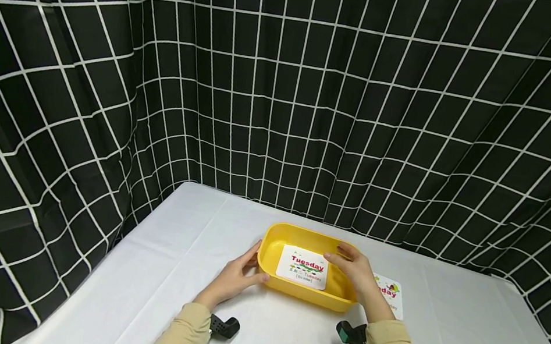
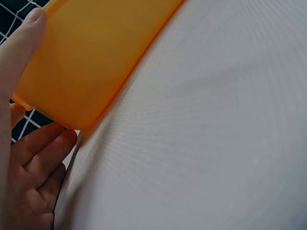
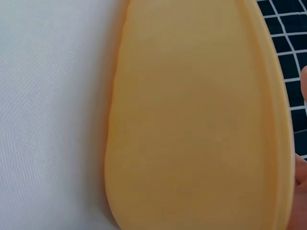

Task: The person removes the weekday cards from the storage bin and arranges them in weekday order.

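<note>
Likely settling Tuesday card (image 1: pixel 302 267) in tray (image 1: pixel 308 296), gripping 9 o'clock end with left hand (image 1: pixel 234 279); next, probably, ease out spread right hand (image 1: pixel 357 270).

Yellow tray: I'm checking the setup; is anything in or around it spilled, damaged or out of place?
Nothing visible looks spilled or damaged. A second card lies outside the yellow tray, to its right, perhaps out of place, since the Tuesday card lies inside.

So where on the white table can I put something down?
Bare patches of the white table lie right of the half-hidden card, left of the left hand, and between the sleeves. It's crowded around the yellow tray, where the right hand and card sit close.
</note>
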Demonstrator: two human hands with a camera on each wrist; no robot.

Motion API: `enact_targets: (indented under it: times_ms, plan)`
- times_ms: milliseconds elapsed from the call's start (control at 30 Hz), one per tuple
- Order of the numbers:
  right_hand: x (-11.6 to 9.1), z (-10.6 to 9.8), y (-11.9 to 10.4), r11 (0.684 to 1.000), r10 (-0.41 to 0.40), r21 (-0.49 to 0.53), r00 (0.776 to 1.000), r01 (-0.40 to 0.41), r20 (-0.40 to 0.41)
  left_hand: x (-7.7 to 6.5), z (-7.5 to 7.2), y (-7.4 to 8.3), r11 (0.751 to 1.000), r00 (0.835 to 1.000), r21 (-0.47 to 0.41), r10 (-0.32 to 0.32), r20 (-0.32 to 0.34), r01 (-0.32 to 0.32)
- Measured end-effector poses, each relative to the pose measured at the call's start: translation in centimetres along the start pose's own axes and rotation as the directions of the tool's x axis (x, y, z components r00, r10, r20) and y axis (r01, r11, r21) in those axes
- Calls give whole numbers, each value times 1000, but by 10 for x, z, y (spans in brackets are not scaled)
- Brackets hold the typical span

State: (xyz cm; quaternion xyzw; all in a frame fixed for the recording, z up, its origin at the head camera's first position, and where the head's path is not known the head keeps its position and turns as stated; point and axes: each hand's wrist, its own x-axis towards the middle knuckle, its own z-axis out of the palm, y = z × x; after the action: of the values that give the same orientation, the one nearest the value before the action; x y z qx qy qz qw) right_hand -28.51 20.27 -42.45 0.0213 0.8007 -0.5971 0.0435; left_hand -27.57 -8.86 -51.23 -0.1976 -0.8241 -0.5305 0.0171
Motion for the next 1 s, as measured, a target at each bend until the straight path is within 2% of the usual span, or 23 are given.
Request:
enact_targets:
  times_ms: [200, 300, 433, 600, 800, 1000]
  plan:
    - [3, 6, 5, 999, -26, 19, 1000, 25, 14, -1, 0, 3, 1000, 1000, 2, 16, -7, -16]
    - [3, 10, 6, 999, -32, 3, 999, 32, 24, -1, -1, 5, 999, 999, -8, 38, -11, -38]
    - [3, 14, 7, 999, -35, -30, 999, 35, 21, -1, -1, 5, 1000, 1000, -1, 28, -9, -28]
    - [3, 17, 7, 998, -4, -57, 1000, 5, 28, -1, 1, 1, 1000, 1000, 16, 5, -6, -5]
    - [9, 18, 10, 994, 55, -95, 998, -53, 17, -1, 0, 1, 1000, 1000, 18, 12, -8, -11]
    - [12, 19, 14, 987, 109, -125, 993, -102, 55, 0, 1, -2, 1000, 1000, 22, 15, -9, -15]
